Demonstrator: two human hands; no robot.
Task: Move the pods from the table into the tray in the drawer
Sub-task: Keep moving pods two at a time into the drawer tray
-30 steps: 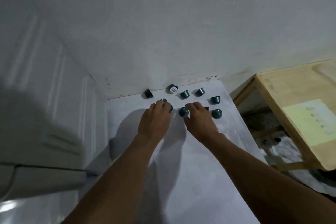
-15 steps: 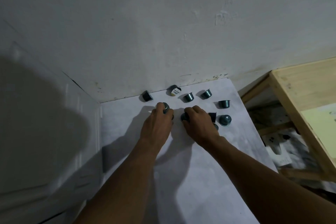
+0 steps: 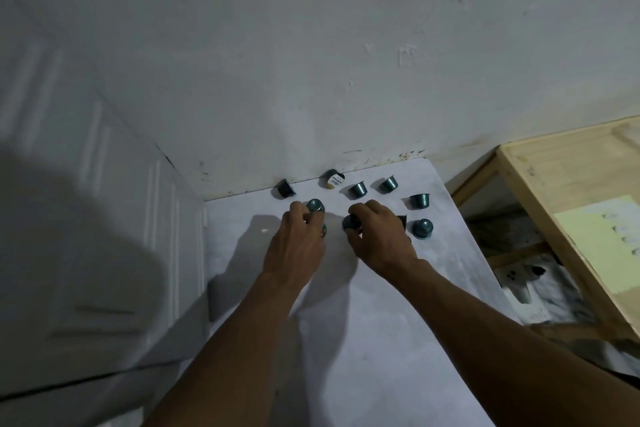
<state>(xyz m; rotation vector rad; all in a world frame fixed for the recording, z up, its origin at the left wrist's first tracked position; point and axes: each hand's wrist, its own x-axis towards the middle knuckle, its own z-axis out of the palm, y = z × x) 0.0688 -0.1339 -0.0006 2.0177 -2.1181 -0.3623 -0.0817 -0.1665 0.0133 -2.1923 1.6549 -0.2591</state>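
White bench (image 3: 346, 340), mid-frame: left grip (image 3: 298, 246) had just pinched the left pod (image 3: 316, 205), right grip (image 3: 381, 239) the right pod (image 3: 350, 222), both seemingly ready to lift.

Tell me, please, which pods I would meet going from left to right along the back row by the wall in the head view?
black pod → white-labelled pod → first teal pod → second teal pod → teal pod nearest the right edge
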